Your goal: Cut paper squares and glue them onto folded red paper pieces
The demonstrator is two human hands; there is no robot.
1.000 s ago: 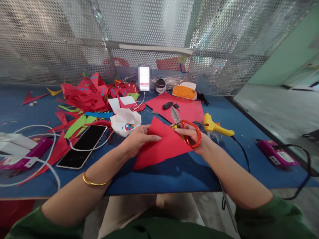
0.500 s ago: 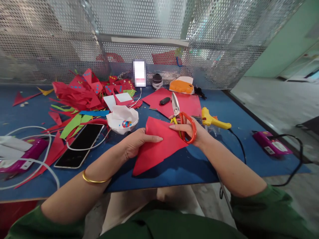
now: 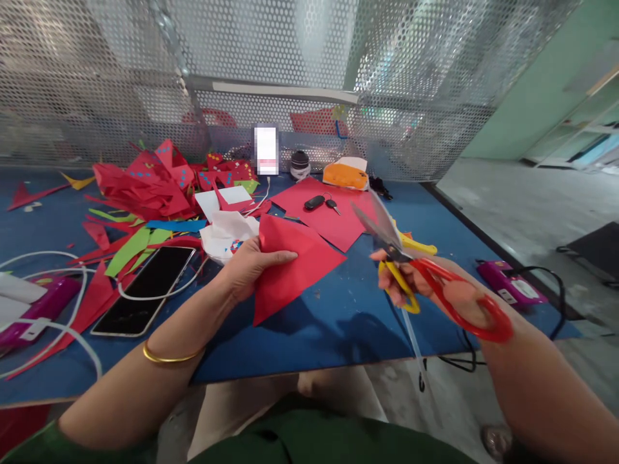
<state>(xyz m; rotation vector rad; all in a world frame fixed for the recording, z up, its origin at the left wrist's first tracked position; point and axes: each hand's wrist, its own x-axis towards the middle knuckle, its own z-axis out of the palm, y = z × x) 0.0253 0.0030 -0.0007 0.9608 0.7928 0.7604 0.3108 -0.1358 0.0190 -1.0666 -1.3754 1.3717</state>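
A folded piece of red paper (image 3: 294,274) hangs over the blue table, gripped at its left edge by my left hand (image 3: 258,261), thumb on top. My right hand (image 3: 411,283) is closed around scissors (image 3: 452,293) with red and yellow handles; their blades are parted, blurred, and point up and left. The scissors and the red paper are apart. Behind them lies a flat red sheet (image 3: 333,222) with a black fob (image 3: 314,203) and a key (image 3: 331,203) on it.
On the left are a heap of red paper pieces (image 3: 145,183), green strips (image 3: 128,251), a white crumpled paper holder (image 3: 225,229), a phone (image 3: 145,290) and white cables. A yellow glue gun (image 3: 418,245) and a purple box (image 3: 512,283) lie at the right.
My right hand has let go of the red paper and moved right with the scissors, whose blades have opened. My left hand has shifted slightly left with the paper. The key now shows.
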